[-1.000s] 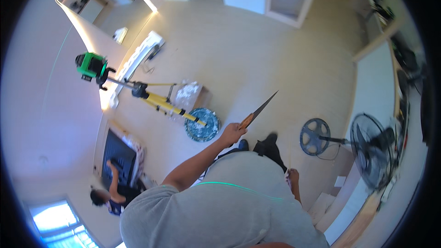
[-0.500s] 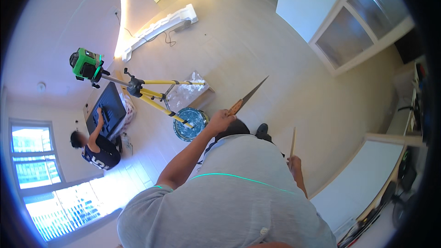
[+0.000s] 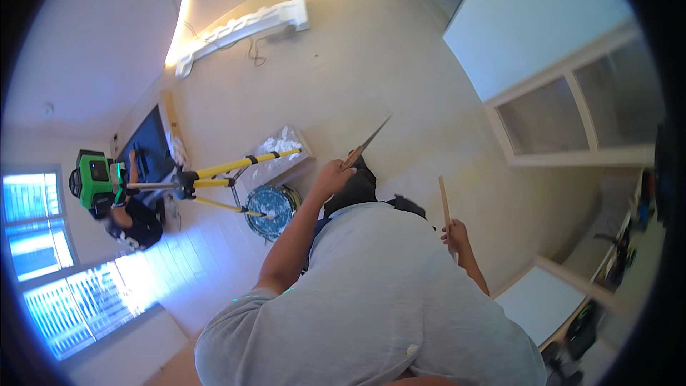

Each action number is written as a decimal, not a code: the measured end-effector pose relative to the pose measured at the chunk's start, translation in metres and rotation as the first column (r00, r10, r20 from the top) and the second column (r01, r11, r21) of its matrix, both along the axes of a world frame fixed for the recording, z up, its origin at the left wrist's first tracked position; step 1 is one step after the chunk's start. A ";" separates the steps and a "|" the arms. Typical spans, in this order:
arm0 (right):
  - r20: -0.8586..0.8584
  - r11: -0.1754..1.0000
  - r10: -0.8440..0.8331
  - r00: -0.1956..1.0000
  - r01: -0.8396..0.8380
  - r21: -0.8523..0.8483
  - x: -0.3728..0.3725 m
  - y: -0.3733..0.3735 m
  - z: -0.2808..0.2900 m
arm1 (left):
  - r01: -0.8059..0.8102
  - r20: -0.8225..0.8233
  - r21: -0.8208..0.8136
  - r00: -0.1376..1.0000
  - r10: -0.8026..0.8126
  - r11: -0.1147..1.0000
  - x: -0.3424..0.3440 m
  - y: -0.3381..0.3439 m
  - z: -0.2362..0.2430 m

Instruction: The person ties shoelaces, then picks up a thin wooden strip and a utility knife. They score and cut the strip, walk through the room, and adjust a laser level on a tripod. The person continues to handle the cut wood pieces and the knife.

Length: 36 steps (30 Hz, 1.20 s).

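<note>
My left hand is closed round the wooden handle of a handsaw. Its tapered blade points up and away from me, above the floor. Off to the right, my right hand grips a thin wooden strip near its lower end, the strip standing almost upright. The two tools are well apart, with my body between my arms. Closest to my left forearm is a round, paint-spattered bucket.
A green laser level tops a yellow tripod at left, one leg over the bucket. Beyond stand a plastic-covered box and white foam packing. A co-worker crouches by a dark panel. A framed glazed panel stands right.
My view has shifted as I move forward; the tripod and bucket now appear farther left. Both hands keep hold of the handsaw and the wooden strip.
</note>
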State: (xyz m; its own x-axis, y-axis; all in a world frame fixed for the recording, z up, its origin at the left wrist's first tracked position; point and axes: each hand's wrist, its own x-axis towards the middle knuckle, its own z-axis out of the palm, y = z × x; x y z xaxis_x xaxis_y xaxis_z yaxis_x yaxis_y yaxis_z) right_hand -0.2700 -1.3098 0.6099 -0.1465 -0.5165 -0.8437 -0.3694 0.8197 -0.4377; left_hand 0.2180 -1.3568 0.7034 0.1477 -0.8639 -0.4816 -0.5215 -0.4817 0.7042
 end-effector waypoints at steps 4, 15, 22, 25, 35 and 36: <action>-0.023 0.980 0.191 0.981 -0.189 0.063 0.002 -0.059 0.001 | -0.045 0.004 0.035 0.999 0.045 0.998 0.002 -0.012 0.001; -0.044 -0.043 0.998 -0.048 -0.993 0.111 0.065 -0.337 -0.086 | -0.546 0.011 0.290 0.823 0.567 0.786 -0.114 0.149 0.083; 0.081 -0.002 0.997 -0.005 -1.000 -0.029 0.247 -0.333 -0.087 | -0.900 -0.001 0.259 0.363 0.932 0.351 -0.243 0.287 0.139; 0.028 -0.315 0.947 -0.321 -0.941 -0.120 0.288 -0.300 -0.112 | -0.977 -0.030 0.159 0.142 0.989 0.145 -0.295 0.346 0.134; 0.174 -0.777 0.516 -0.839 -0.544 -0.316 0.424 0.072 -0.015 | -0.866 0.136 -0.042 -0.498 0.856 -0.498 -0.399 0.551 0.116; 0.170 -0.787 0.475 -0.863 -0.503 -0.357 0.425 0.114 -0.003 | -0.832 0.168 -0.050 -0.552 0.817 -0.552 -0.402 0.568 0.117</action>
State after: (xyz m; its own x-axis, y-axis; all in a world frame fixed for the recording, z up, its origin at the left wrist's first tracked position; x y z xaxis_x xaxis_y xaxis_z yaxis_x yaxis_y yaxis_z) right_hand 0.1547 -1.1961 0.6067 0.4168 0.6692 -0.6152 -0.0776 -0.6481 -0.7576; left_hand -0.1843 -0.7893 0.8208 0.6128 0.6779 -0.4061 0.7251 -0.2781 0.6300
